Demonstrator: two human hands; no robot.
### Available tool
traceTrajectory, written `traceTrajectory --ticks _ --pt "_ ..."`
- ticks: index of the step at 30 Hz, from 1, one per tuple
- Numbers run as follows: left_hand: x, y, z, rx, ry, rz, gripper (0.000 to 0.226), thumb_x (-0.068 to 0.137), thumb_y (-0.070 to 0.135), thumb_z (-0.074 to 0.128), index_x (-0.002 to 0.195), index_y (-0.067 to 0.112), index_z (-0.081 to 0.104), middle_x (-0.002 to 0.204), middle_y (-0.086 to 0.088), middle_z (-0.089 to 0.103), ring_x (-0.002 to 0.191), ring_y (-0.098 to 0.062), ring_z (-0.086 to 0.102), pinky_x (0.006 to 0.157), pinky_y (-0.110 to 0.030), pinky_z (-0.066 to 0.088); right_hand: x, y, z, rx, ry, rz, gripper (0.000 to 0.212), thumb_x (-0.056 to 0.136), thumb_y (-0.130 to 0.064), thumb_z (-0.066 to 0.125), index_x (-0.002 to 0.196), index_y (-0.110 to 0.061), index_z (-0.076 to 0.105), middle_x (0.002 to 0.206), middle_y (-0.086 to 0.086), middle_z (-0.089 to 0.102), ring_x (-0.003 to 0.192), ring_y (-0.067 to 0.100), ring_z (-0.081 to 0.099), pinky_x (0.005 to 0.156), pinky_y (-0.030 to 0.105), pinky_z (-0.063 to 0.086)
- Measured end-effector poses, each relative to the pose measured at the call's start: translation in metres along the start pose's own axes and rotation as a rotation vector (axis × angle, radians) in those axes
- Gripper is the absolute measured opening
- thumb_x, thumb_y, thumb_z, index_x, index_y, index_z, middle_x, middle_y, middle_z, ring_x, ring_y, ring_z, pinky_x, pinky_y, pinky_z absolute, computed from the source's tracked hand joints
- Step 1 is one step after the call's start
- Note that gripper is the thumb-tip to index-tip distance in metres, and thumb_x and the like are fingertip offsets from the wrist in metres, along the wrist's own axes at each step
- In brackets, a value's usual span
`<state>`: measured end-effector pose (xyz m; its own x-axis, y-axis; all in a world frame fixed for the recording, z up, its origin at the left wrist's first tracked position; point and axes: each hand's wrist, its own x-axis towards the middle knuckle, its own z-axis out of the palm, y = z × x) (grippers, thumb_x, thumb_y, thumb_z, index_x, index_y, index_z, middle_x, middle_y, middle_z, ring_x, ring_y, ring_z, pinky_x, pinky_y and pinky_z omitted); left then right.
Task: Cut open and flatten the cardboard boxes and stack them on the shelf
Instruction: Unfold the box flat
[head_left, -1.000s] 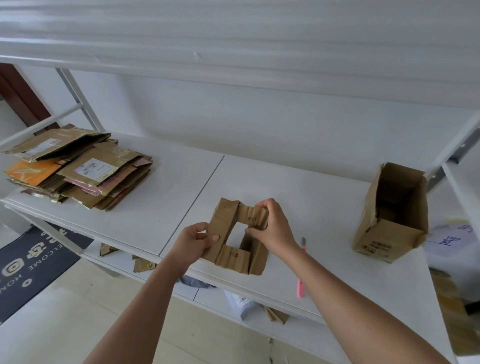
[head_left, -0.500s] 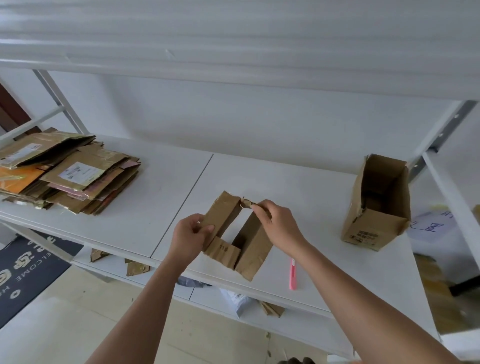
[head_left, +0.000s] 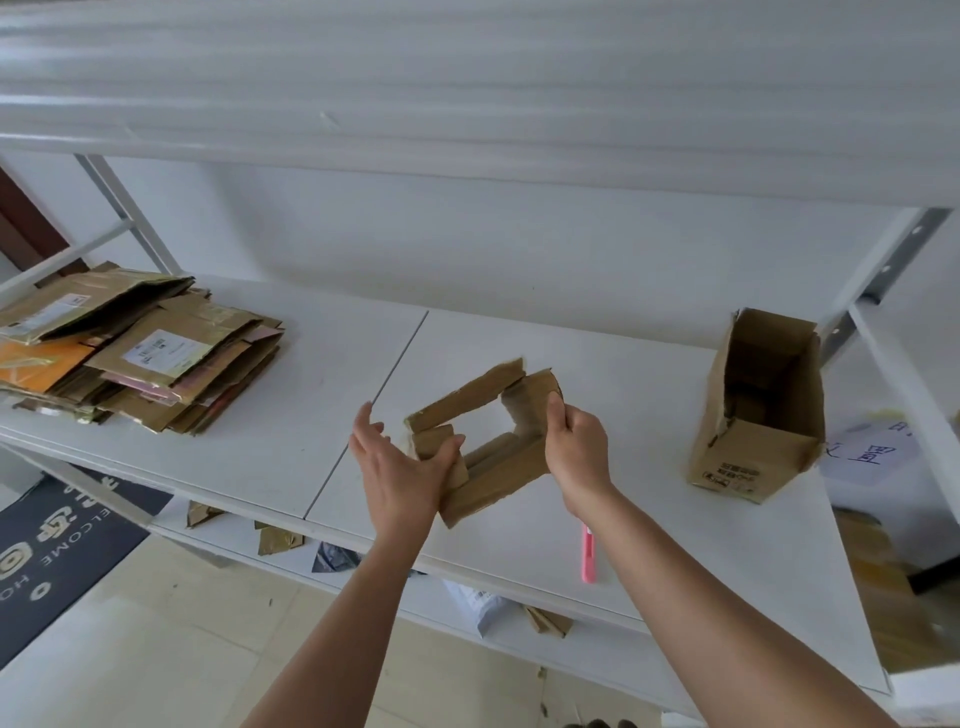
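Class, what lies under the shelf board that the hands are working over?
Under the shelf a lower board shows cardboard scraps and a white bag. The board and arms cover the rest.

Dark welcome mat on floor, lower left.

I am holding one small cut-open cardboard box between my two hands; one open box, one stack of flattened boxes and one pink cutter are lying on one white shelf.
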<state>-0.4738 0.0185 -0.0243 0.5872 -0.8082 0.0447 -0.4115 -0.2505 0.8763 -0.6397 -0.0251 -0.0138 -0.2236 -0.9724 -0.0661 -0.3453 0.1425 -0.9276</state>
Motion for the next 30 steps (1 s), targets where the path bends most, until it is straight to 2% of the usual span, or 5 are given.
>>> traceTrajectory --ticks 8,13,18,22,30 --pt "0.000 -0.009 -0.010 -0.082 -0.091 -0.033 0.066 0.078 0.017 0.077 0.133 0.026 0.041 0.123 0.001 0.051 0.103 -0.013 0.053 0.074 -0.016 0.043 -0.005 -0.001 0.014 0.084 -0.184 -0.061 0.039 0.106 -0.032 0.036 0.092 -0.003 0.059 0.075 0.004 0.050 0.070 0.016 0.047 0.062 0.025 0.038" --pt "0.010 -0.030 -0.054 -0.178 -0.550 -0.040 0.060 0.084 -0.013 0.056 0.121 0.033 0.062 0.131 0.003 0.055 0.123 -0.021 0.050 0.105 -0.041 0.046 0.003 0.011 0.004 0.112 -0.361 -0.113 0.034 0.107 -0.022 0.037 0.136 -0.026 0.054 0.126 -0.011 0.059 0.118 0.007 0.054 0.100 0.024 0.043" --pt "0.008 -0.063 -0.075 -0.480 -0.524 -0.387 0.064 0.084 -0.026 0.038 0.124 0.015 0.066 0.134 -0.013 0.049 0.111 -0.031 0.059 0.081 -0.030 0.059 0.003 0.045 0.002 -0.123 -0.641 -0.227 0.035 0.103 -0.009 0.045 0.131 -0.023 0.063 0.129 -0.008 0.062 0.123 0.009 0.054 0.084 -0.003 0.037" --pt "-0.005 -0.089 -0.076 -0.736 -0.585 -0.718 0.069 0.076 -0.028 0.022 0.121 0.001 0.065 0.130 -0.019 0.057 0.116 -0.038 0.060 0.077 -0.034 0.060 0.004 0.071 0.009 -0.434 -0.806 -0.192 0.049 0.094 0.009 0.046 0.124 -0.023 0.068 0.142 -0.001 0.053 0.132 0.015 0.047 0.095 0.003 0.030" --pt "-0.002 -0.097 -0.041 -0.079 -0.368 -0.625 0.014 0.097 0.012 0.057 0.106 0.003 0.063 0.112 -0.015 0.065 0.100 -0.029 0.063 0.077 -0.041 0.057 -0.004 0.075 0.051 -0.790 -0.661 -0.241 0.038 0.099 -0.025 0.046 0.135 -0.013 0.054 0.138 0.011 0.043 0.124 0.027 0.046 0.104 0.036 0.042"
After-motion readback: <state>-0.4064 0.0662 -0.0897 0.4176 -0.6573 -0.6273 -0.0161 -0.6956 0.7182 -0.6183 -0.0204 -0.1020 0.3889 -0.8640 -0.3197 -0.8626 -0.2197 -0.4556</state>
